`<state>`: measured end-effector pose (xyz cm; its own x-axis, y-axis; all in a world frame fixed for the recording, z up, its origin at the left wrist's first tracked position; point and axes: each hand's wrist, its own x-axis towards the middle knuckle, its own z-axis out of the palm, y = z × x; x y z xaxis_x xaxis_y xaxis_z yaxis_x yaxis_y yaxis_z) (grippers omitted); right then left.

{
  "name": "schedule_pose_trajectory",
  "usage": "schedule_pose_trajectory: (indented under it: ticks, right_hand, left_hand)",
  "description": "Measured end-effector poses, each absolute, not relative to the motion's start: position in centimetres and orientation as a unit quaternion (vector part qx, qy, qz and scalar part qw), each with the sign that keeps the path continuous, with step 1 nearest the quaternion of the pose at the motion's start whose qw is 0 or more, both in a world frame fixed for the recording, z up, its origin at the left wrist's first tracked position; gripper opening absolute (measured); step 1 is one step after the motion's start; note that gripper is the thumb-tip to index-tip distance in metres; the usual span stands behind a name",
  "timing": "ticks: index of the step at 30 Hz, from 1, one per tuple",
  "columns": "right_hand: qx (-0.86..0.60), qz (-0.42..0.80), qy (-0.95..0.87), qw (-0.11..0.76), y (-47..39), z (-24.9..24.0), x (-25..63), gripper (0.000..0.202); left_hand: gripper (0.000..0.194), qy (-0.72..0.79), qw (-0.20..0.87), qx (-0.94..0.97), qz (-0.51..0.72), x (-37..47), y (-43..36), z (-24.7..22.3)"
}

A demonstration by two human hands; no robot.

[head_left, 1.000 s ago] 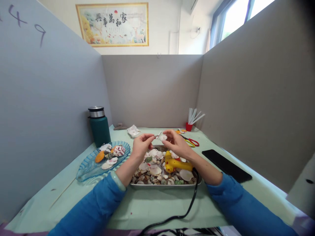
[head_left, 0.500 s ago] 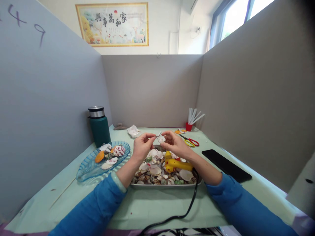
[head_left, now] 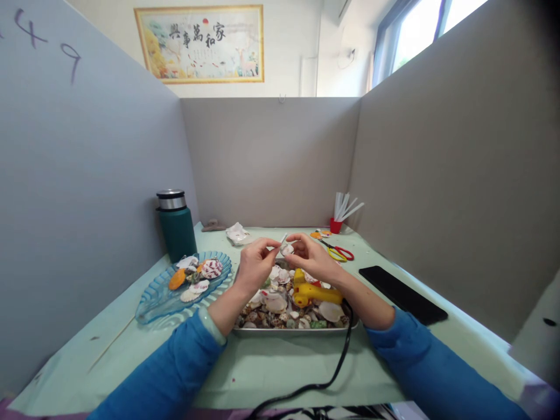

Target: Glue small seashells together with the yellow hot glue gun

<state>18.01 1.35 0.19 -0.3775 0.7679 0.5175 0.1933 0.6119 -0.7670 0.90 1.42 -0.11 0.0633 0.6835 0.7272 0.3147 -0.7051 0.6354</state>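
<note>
Above the near middle of the tray, my right hand (head_left: pixel 315 256) pinches a small white seashell (head_left: pixel 287 249) between thumb and fingers. My left hand (head_left: pixel 258 262) meets it from the other side, thumb and fingertips closed around a small pale stick-like piece (head_left: pixel 284 238) at the shell's edge. Whether that piece is joined to the shell I cannot make out. Below both hands lies a metal tray (head_left: pixel 297 331) heaped with seashells and snail shells. A yellow hot glue gun (head_left: pixel 318 293) rests on the heap, close to my right wrist.
On the left stand a blue scalloped plate (head_left: pixel 151 309) with several shells and a green bottle (head_left: pixel 177 233). Right of the tray are scissors (head_left: pixel 343 253), a black phone-like slab (head_left: pixel 400 293) and a red cup (head_left: pixel 336 226) of glue sticks. A black cord (head_left: pixel 324 385) runs across the front.
My left hand has shifted slightly right, bringing its fingertips closer to the shell. The right hand and the shell have stayed nearly in place.
</note>
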Motion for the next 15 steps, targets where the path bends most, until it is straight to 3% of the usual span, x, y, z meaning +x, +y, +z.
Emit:
schedule_pose_trajectory:
  ticks: [10,15]
  right_hand:
    - [-0.320,0.256,-0.788,0.459,1.21,0.21,18.07,0.035]
    - [-0.338,0.201,-0.799,0.455,1.23,0.12,18.13,0.036]
  left_hand:
    - [0.023,0.323,0.151,0.746,0.563,0.97,0.88,0.29]
    - [0.019,0.323,0.142,0.739,0.573,1.15,0.61,0.43]
